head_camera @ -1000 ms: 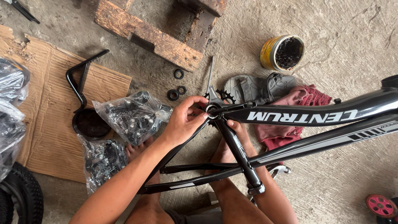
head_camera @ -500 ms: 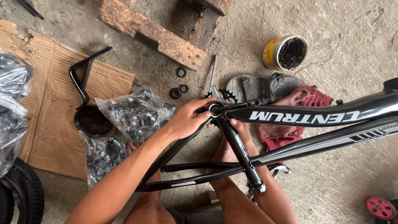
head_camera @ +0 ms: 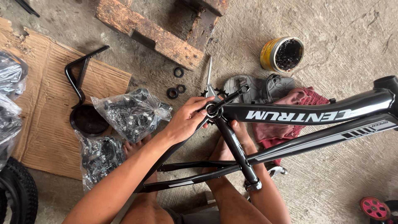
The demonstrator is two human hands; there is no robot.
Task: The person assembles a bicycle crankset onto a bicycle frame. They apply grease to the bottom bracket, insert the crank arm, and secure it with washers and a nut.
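A black bike frame [head_camera: 306, 114] lay across the person's legs above the concrete floor [head_camera: 340, 41], its main tube running out to the right. The left hand [head_camera: 186, 120] sat on the bottom bracket [head_camera: 213, 111], fingers [head_camera: 204, 102] curled and pinching at the shell's rim. The right hand [head_camera: 240, 132] reached under the frame just beside the same joint; its fingers wrapped the tube from below, though how tightly could not be told. A crank arm [head_camera: 232, 96] stuck out of the bracket toward the upper right, with a chainring [head_camera: 211, 91] half hidden behind it.

Three black rings [head_camera: 177, 83] lay on the floor near the bracket. A yellow grease tin [head_camera: 282, 54] stood open further off, with rags [head_camera: 290, 108] between it and the frame. Bags of parts [head_camera: 132, 114] lay left of the hand, touching a cardboard sheet [head_camera: 37, 112] that carried black handlebars [head_camera: 81, 72].
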